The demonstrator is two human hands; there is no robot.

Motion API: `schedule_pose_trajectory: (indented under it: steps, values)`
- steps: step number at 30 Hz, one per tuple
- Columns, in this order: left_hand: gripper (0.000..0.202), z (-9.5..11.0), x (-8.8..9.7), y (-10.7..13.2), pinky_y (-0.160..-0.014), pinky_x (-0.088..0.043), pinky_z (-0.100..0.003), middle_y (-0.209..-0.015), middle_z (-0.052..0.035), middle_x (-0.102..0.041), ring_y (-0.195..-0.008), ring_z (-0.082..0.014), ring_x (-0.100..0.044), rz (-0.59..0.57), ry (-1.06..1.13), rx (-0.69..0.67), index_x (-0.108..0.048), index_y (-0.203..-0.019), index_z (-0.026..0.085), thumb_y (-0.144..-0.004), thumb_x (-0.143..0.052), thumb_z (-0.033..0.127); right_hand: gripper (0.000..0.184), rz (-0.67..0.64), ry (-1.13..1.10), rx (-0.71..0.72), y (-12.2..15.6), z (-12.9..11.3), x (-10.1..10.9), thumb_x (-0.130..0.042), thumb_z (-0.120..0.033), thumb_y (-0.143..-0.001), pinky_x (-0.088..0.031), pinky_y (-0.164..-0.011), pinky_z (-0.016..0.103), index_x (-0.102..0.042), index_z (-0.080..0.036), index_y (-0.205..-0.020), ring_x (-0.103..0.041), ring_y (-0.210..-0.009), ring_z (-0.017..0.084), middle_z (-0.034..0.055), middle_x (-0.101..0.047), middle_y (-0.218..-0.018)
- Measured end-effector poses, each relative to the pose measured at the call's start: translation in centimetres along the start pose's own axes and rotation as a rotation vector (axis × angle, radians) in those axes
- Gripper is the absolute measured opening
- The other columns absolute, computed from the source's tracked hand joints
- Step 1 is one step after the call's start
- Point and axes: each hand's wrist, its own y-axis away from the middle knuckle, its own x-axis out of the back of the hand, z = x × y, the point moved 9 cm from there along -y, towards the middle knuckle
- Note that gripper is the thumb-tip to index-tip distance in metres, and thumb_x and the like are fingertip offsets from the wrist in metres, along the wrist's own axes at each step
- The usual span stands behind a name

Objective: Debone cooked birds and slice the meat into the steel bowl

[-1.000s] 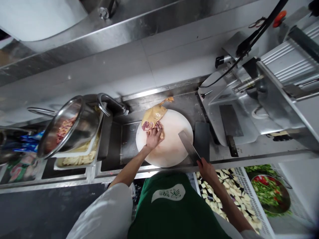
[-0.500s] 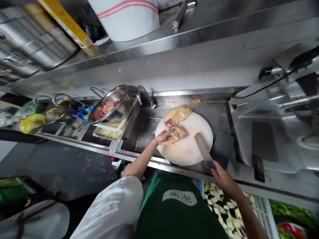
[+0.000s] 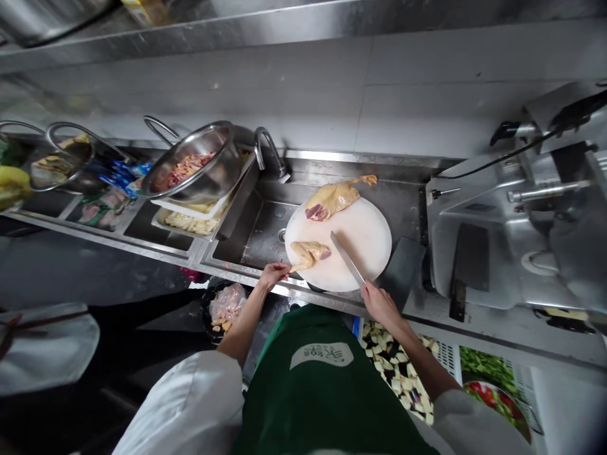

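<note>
A pale yellow poultry wing [image 3: 308,254] lies at the left front of the round white cutting board [image 3: 365,246]. My left hand [image 3: 275,274] pinches the wing's tip at the board's edge. In my right hand [image 3: 379,301] is the handle of a cleaver [image 3: 348,258], its blade slanting over the board just right of the wing's cut end. Behind them, a larger piece of poultry [image 3: 334,200] with a foot attached rests across the board's back edge, its cut red meat facing left.
Left of the board is a sink [image 3: 265,237] with a tap [image 3: 271,151]. A steel bowl of chopped meat [image 3: 192,167] stands beyond it. Another cleaver [image 3: 469,259] lies at right. Below the counter sit cut eggplant [image 3: 396,373] and a bag-lined bin [image 3: 226,306]. Someone stands at far left.
My left hand has slid left and toward me, from the wing's middle to its tip. The cleaver has moved left, closer to the wing. My view has shifted downward.
</note>
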Motion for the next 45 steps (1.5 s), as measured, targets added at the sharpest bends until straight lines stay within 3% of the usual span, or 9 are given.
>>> schedule_pose_trajectory:
  steps: [4,10,17,24,26,30,33,38,45]
  values:
    - [0.026,-2.4,0.9,1.2,-0.069,-0.061,-0.031,-0.066,-0.0037,-0.070,-0.059,-0.0141,-0.066,0.038,0.165,0.031,-0.070,-0.076,0.010,-0.064,-0.091,0.019,0.031,0.013,0.093,0.019,-1.0,-2.5,3.1,-0.035,-0.028,-0.107,-0.040,-0.070,0.030,-0.062,-0.016,-0.117,-0.072,-0.080,0.024,0.0142,-0.076,-0.092]
    - [0.017,-4.6,1.9,1.9,-0.072,-0.062,-0.029,-0.063,-0.0020,-0.069,-0.061,-0.0142,-0.070,0.133,0.365,0.027,-0.067,-0.073,0.011,-0.070,-0.084,0.011,0.042,0.576,-0.013,0.143,-0.3,-9.7,11.9,-0.024,-0.035,-0.109,-0.044,-0.071,0.031,-0.056,-0.011,-0.124,-0.071,-0.084,0.026,0.0157,-0.073,-0.091]
    - [0.013,-4.2,1.8,2.0,-0.071,-0.064,-0.032,-0.066,-0.0046,-0.072,-0.060,-0.0165,-0.072,0.116,0.371,0.031,-0.069,-0.078,0.009,-0.075,-0.081,0.011,0.030,0.038,0.072,-0.008,-3.0,-11.7,1.5,-0.035,-0.022,-0.106,-0.046,-0.077,0.031,-0.062,-0.011,-0.113,-0.070,-0.090,0.025,0.0176,-0.073,-0.098]
    - [0.018,-4.2,2.1,1.5,-0.073,-0.064,-0.036,-0.066,-0.0065,-0.072,-0.061,-0.0190,-0.072,0.056,0.358,0.028,-0.070,-0.082,0.008,-0.073,-0.085,0.014,0.041,0.547,0.029,0.136,-0.5,-15.8,11.7,-0.028,-0.034,-0.110,-0.042,-0.073,0.028,-0.053,-0.008,-0.129,-0.067,-0.083,0.021,0.0164,-0.073,-0.094]
    - [0.017,-4.6,2.2,1.4,-0.073,-0.064,-0.037,-0.066,-0.0062,-0.072,-0.061,-0.0196,-0.073,0.061,0.353,0.038,-0.070,-0.082,0.008,-0.074,-0.084,0.014,0.040,0.541,-0.012,0.081,-1.1,-16.3,9.5,-0.027,-0.029,-0.110,-0.042,-0.072,0.027,-0.054,-0.005,-0.127,-0.068,-0.084,0.021,0.0182,-0.073,-0.096]
    - [0.014,-4.9,2.7,1.2,-0.071,-0.063,-0.034,-0.066,-0.0042,-0.071,-0.058,-0.0176,-0.071,0.116,0.351,0.032,-0.069,-0.081,0.009,-0.075,-0.082,0.013,0.031,0.104,0.095,-0.024,-4.3,-15.7,1.2,-0.036,-0.021,-0.105,-0.043,-0.073,0.025,-0.061,-0.010,-0.121,-0.068,-0.086,0.020,0.0149,-0.074,-0.098]
    - [0.015,-4.8,2.6,1.0,-0.069,-0.062,-0.033,-0.065,-0.0046,-0.071,-0.057,-0.0173,-0.071,0.102,0.344,0.037,-0.068,-0.081,0.010,-0.076,-0.081,0.014,0.031,0.088,0.156,0.034,-4.7,-15.7,3.2,-0.037,-0.025,-0.106,-0.043,-0.075,0.027,-0.064,-0.012,-0.113,-0.067,-0.088,0.021,0.0148,-0.074,-0.099]
    - [0.018,-5.1,2.3,0.6,-0.074,-0.063,-0.035,-0.065,-0.0052,-0.072,-0.061,-0.0188,-0.073,0.071,0.375,0.039,-0.065,-0.083,0.011,-0.075,-0.081,0.014,0.045,0.537,0.037,0.128,-2.6,-17.9,10.0,-0.024,-0.035,-0.110,-0.044,-0.075,0.029,-0.056,-0.007,-0.125,-0.068,-0.086,0.023,0.0180,-0.073,-0.097]
    - [0.014,-5.1,3.3,0.2,-0.070,-0.062,-0.033,-0.059,-0.0003,-0.067,-0.054,-0.0164,-0.070,0.169,0.332,0.052,-0.063,-0.085,0.014,-0.078,-0.074,0.012,0.034,0.087,0.090,0.039,-5.5,-17.2,1.6,-0.039,-0.024,-0.104,-0.047,-0.085,0.029,-0.061,-0.007,-0.124,-0.069,-0.102,0.026,0.0198,-0.073,-0.112]
